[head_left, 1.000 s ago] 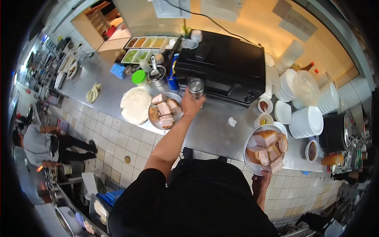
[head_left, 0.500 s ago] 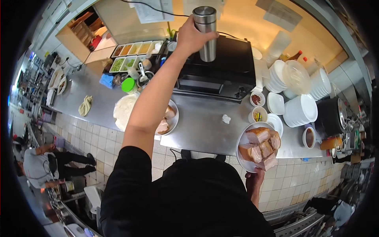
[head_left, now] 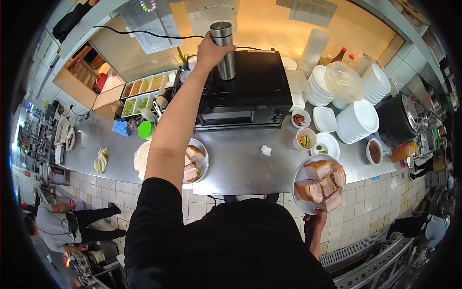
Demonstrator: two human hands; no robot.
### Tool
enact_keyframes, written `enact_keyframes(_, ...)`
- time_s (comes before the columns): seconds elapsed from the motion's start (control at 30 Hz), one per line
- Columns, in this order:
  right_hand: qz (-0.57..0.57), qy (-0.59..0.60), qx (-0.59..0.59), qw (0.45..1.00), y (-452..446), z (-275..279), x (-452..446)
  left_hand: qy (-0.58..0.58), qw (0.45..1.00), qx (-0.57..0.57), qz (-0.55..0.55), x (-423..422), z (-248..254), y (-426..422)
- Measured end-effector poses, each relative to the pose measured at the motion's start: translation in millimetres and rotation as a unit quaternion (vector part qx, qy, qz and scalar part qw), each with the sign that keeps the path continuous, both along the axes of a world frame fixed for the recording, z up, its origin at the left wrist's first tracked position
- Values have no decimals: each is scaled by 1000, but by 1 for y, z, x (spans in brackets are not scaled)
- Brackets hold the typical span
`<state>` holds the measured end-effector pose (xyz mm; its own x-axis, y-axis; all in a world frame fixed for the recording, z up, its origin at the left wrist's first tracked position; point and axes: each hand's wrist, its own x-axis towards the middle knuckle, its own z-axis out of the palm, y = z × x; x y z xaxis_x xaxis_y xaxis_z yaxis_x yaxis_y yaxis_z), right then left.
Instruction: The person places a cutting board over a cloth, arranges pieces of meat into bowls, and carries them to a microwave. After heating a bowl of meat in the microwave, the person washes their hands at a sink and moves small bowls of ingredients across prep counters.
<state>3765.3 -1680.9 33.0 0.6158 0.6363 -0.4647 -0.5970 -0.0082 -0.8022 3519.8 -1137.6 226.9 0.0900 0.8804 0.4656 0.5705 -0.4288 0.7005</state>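
Note:
My left hand is closed around the upper part of a stainless steel thermos. The thermos stands upright over the top of a black oven, and I cannot tell whether it rests there. Low on the right, my right hand grips the near rim of a round metal dish. Several thick chunks of browned, cooked pork lie in it. Partly behind my left forearm, a second round dish holds more pork chunks.
Stacked white bowls, a chilli cup and a sauce bowl crowd the right counter. To the left are topping trays, a green-lidded jar and a cloth. Other people stand behind.
The view has shifted, so the counter items appear farther left. Both hands keep their holds. The dish of pork in my right hand has moved slightly right and toward me, relative to the counter.

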Motion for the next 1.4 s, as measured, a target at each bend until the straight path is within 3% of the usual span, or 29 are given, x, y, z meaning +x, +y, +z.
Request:
enact_keyframes(0.27, -13, -6, 4, 1000, 0, -11, 4, -73, 991, -36, -108, -3, -25, 7)
enact_keyframes(0.4, 6, -16, -9, 1000, 1, -15, 6, -95, 992, -45, -72, -8, -42, -21)
enact_keyframes(0.47, 15, -1, -9, 1000, -1, -23, 8, -142, 988, 51, 36, -15, -53, -49)
enact_keyframes(0.5, 27, 8, -7, 1000, -4, -25, 9, -231, 968, 92, 24, -13, -66, -69)
enact_keyframes(0.53, 0, 13, -10, 1000, -1, -24, 6, -241, 959, 147, 31, -6, -78, -99)
enact_keyframes(0.67, -5, 32, 1, 999, 3, -19, 5, 71, 983, 140, -100, 50, -141, -195)
enact_keyframes(0.7, -12, 32, -2, 999, 4, -20, 6, 70, 982, 137, -108, 63, -151, -200)
enact_keyframes(0.77, -17, 48, -19, 998, 3, -26, 9, 215, 967, 119, -67, 84, -169, -204)
enact_keyframes(0.83, -7, 44, -4, 999, 5, -29, 14, 227, 965, 112, -73, 103, -173, -200)
enact_keyframes(0.93, -36, 63, -11, 997, 3, -37, 13, 178, 963, 190, -75, 114, -189, -205)
enact_keyframes(1.0, -26, 57, 4, 998, 0, -50, 18, 34, 988, -111, -105, 117, -229, -211)
enact_keyframes(1.07, -19, 53, 19, 998, -3, -56, 20, 33, 956, -288, -46, 121, -275, -205)
enact_keyframes(1.1, -18, 54, 15, 998, -5, -57, 23, 36, 955, -290, -48, 122, -292, -202)
enact_keyframes(1.17, -17, 50, 12, 999, -4, -56, 27, 76, 943, -312, 82, 131, -314, -188)
enact_keyframes(1.2, -17, 51, 10, 998, -4, -50, 30, 74, 943, -314, 81, 137, -315, -182)
enact_keyframes(1.27, -11, 49, 8, 999, -5, -49, 36, 127, 901, -377, 174, 145, -319, -171)
enact_keyframes(1.4, -5, 39, 6, 999, -8, -47, 49, 138, 896, -366, 209, 156, -323, -171)
